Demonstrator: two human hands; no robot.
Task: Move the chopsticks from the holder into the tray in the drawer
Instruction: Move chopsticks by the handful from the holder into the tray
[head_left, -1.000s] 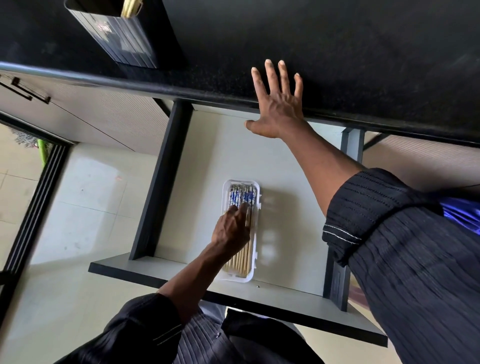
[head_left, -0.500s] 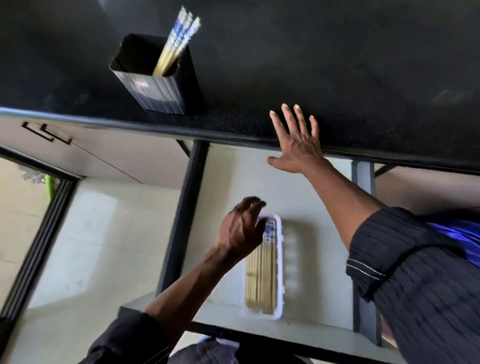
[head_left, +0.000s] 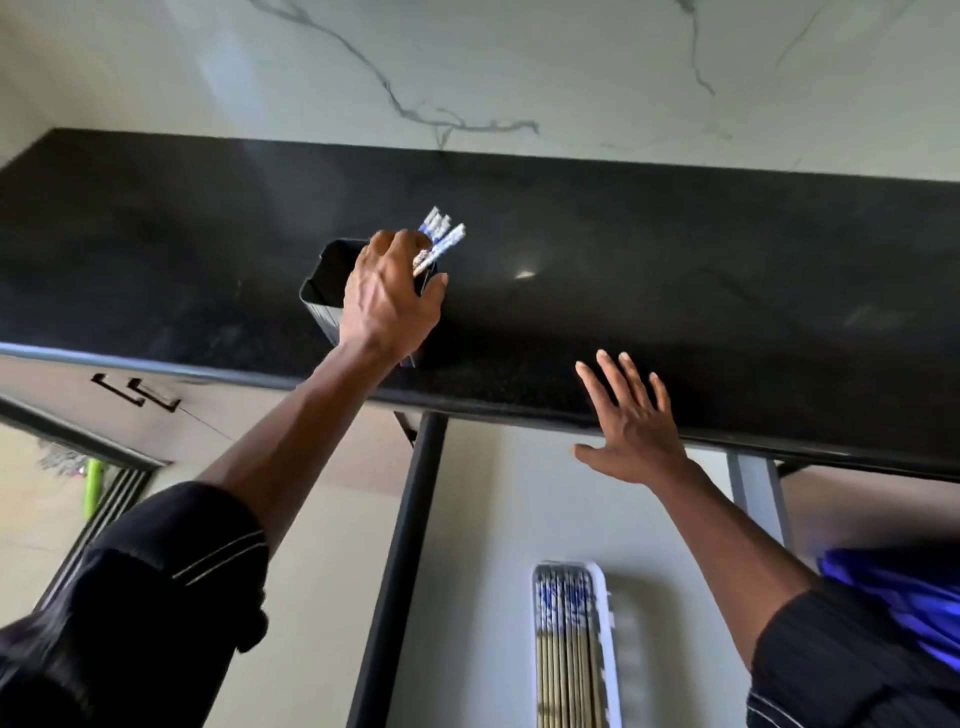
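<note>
Gripping the chopsticks (head_left: 444, 237) in the holder (head_left: 323, 291), the left hand (head_left: 389, 293) must next lift them out toward the tray (head_left: 607, 592); the right hand (head_left: 631, 431) lies flat, fingers apart.

Daylight, fairly bright, soft overall. Strongest light is at far left, on the pale floor (head_left: 31, 519). The black desk (head_left: 675, 270) reads dark, with one small white glare spot right of the holder (head_left: 322, 280) and a dull sheen across the top. The marble wall (head_left: 519, 62) is evenly lit, slightly hazy. Motion blur on the chopsticks (head_left: 441, 236) at the left hand (head_left: 387, 301), the dark sleeve (head_left: 156, 597) lower left, and the blue cloth (head_left: 904, 597) at the right edge. Desk front edge bows: wide-angle distortion. Tray (head_left: 569, 564) fairly sharp, with a faint bright patch beside it.
</note>
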